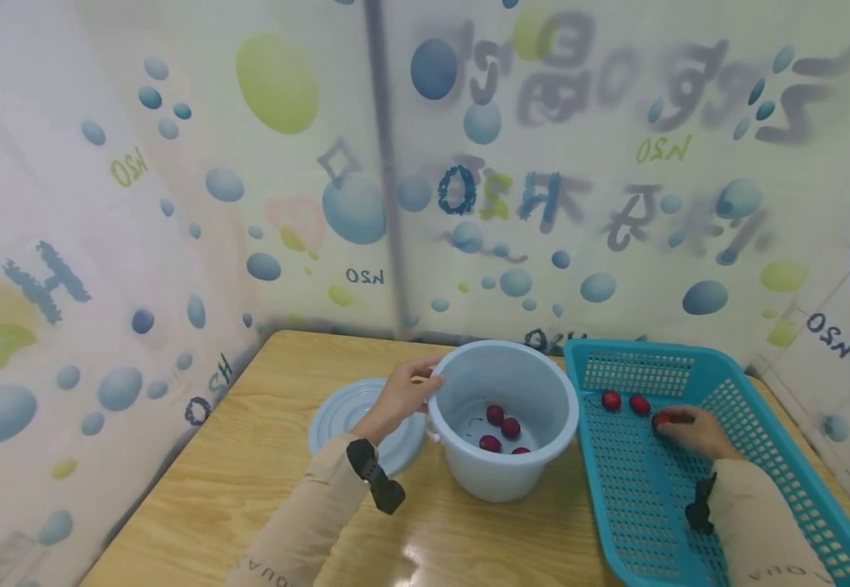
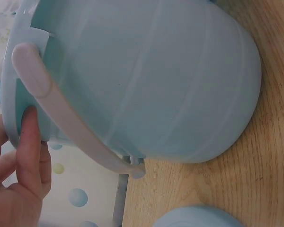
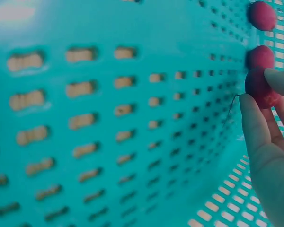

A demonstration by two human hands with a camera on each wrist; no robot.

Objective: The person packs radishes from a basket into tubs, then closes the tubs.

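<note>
My left hand (image 1: 405, 398) grips the rim of a light blue bucket (image 1: 502, 477) at its left side; in the left wrist view the fingers (image 2: 28, 156) lie against the rim near the pale handle (image 2: 71, 111). Several red radishes (image 1: 511, 427) lie on the bucket's bottom. Inside the turquoise basket (image 1: 616, 489), my right hand (image 1: 700, 434) pinches a radish (image 3: 261, 89) between thumb and fingers. A thin root trails from that radish. Two other radishes (image 1: 639, 405) (image 1: 612, 400) lie near it toward the basket's far end.
A round light blue lid (image 1: 333, 416) lies on the wooden table (image 1: 249, 456) left of the bucket, partly behind my left forearm. The basket stands close to the bucket's right side. A patterned curtain (image 1: 469, 269) hangs behind the table.
</note>
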